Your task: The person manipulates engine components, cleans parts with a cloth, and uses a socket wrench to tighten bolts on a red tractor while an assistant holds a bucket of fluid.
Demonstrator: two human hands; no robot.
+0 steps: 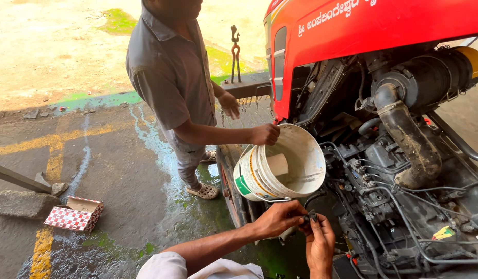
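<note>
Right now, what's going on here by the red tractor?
The camera wearer's left hand and right hand together pinch a small dark part beside the exposed black tractor engine. A co-worker in a grey shirt stands by the tractor's front, one hand gripping the rim of a tilted white plastic bucket with a white cylinder inside. A red-and-white checked cardboard box lies open on the wet concrete floor.

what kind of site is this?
Likely an open-air vehicle repair yard: a red tractor with its engine exposed, wet stained concrete, and a co-worker holding a white bucket at the engine.
</note>
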